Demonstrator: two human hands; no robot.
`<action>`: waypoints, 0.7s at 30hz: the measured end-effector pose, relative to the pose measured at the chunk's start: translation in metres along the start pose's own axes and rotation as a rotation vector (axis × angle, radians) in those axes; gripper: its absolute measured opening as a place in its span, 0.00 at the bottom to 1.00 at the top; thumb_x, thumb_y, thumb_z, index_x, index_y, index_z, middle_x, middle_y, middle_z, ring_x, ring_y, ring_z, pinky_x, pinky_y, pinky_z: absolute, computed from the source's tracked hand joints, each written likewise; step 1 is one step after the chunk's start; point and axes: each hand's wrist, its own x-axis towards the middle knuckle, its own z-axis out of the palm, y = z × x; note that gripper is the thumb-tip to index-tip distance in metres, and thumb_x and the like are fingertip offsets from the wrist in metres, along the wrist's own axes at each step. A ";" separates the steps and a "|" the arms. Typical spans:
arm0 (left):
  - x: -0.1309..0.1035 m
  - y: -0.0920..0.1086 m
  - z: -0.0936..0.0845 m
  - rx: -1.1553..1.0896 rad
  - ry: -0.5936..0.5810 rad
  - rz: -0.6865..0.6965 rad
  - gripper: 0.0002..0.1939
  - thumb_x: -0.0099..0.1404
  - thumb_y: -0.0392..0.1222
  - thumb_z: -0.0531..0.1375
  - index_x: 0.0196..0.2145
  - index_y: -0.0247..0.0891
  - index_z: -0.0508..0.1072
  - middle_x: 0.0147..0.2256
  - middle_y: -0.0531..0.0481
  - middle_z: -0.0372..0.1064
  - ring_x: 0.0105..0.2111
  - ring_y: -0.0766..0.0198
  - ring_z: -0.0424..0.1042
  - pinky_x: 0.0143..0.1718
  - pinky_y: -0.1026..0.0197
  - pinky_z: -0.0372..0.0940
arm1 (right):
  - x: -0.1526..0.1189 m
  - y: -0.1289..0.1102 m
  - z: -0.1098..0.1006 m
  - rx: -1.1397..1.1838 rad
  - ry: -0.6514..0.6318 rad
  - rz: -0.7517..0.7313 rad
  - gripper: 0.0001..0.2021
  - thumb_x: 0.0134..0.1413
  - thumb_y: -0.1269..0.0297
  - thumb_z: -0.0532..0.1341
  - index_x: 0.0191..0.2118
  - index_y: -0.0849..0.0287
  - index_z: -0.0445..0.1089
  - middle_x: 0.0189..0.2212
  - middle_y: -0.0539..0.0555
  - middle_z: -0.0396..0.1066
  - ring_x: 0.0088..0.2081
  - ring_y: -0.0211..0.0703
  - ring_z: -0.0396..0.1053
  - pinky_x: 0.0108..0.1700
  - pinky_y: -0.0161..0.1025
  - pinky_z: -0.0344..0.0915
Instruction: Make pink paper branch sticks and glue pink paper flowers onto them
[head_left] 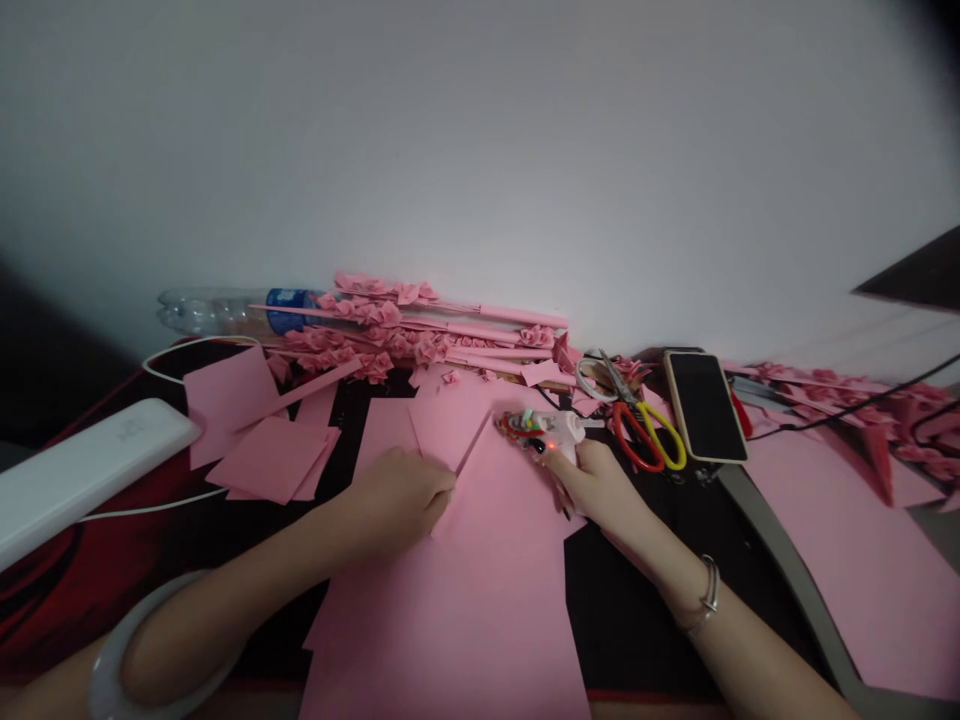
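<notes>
My right hand (581, 478) is wrapped round a small white glue gun (551, 428), where a red light glows. Its nozzle end points left, over pink paper. My left hand (409, 500) is closed on a folded pink paper piece (454, 430) with a slanted edge, a little left of the glue gun. The fingertips of that hand are partly hidden behind its back. Under both hands lie large pink paper sheets (465, 620), stacked unevenly down the middle of the table.
Folded pink paper flowers (375, 340) on stems lie along the wall, beside a clear plastic bottle (214, 312). Scissors (637, 425) and a phone (705, 405) rest at right. Pink squares (270, 460) and a white oblong device (90, 465) are at left; another pink sheet (847, 550) lies far right.
</notes>
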 end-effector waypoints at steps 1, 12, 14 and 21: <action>0.000 0.000 0.000 -0.001 0.001 0.001 0.14 0.64 0.35 0.48 0.21 0.37 0.58 0.22 0.53 0.60 0.23 0.65 0.55 0.27 0.58 0.42 | 0.000 0.000 -0.001 0.003 -0.016 -0.008 0.26 0.60 0.57 0.52 0.11 0.56 0.58 0.07 0.50 0.62 0.12 0.36 0.63 0.19 0.31 0.58; 0.000 0.001 -0.001 -0.017 -0.005 -0.013 0.13 0.64 0.35 0.48 0.21 0.37 0.61 0.23 0.51 0.63 0.24 0.65 0.58 0.28 0.59 0.45 | -0.004 -0.001 -0.005 0.105 -0.147 0.016 0.22 0.58 0.61 0.54 0.14 0.57 0.59 0.08 0.47 0.60 0.12 0.34 0.61 0.18 0.31 0.57; 0.000 0.001 -0.001 -0.025 -0.007 -0.017 0.13 0.64 0.35 0.48 0.21 0.37 0.62 0.24 0.51 0.64 0.25 0.65 0.58 0.29 0.59 0.46 | 0.001 0.004 -0.003 0.108 -0.072 0.033 0.23 0.59 0.58 0.54 0.13 0.57 0.59 0.08 0.48 0.60 0.12 0.35 0.62 0.18 0.31 0.58; -0.001 0.004 -0.004 -0.005 -0.015 -0.035 0.13 0.64 0.35 0.48 0.21 0.37 0.61 0.24 0.51 0.65 0.25 0.64 0.59 0.28 0.59 0.47 | 0.006 0.007 -0.003 0.116 -0.061 0.039 0.23 0.59 0.58 0.53 0.13 0.57 0.59 0.08 0.48 0.61 0.12 0.34 0.62 0.18 0.30 0.58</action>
